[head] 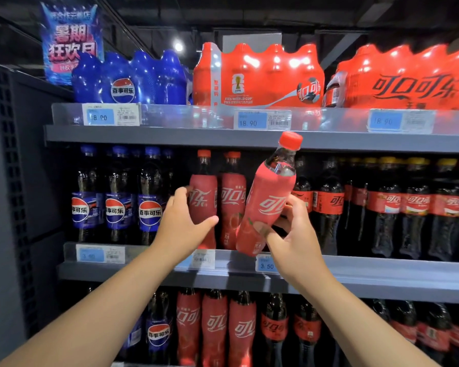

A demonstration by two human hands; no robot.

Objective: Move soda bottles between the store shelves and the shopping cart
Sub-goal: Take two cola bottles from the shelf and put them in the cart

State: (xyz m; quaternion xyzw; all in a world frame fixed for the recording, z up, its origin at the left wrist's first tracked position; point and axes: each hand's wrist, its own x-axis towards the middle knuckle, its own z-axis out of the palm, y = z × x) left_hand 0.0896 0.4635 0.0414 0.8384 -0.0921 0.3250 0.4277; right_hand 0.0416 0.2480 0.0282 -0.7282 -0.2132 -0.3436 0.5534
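Right now the work is at the shelf end of the task; the shopping cart is not in view. In the middle of the frame, the right hand (289, 234) has its fingers and thumb closed round the lower half of a tilted bottle (268, 197) in a pink wrapper. That bottle is lifted clear of the middle shelf (382, 271), and its red cap (290, 140) leans up and to the right, in front of the edge of the shelf above.

Just left of it, the left hand (180, 223) grips a standing bottle (203, 189) of the same kind. Its fingers go round the left side and its thumb lies across the front. This one looks to be resting upright on the shelf, touching a third bottle (232, 200) between the two.

Judging by both hands taking hold at once, this looks like picking a pair off the shelf, though setting one back cannot be ruled out. If it is picking, the left hand needs to lift its bottle over the low front lip without knocking its neighbour. Both bottles would then go down and back to wherever the cart stands.
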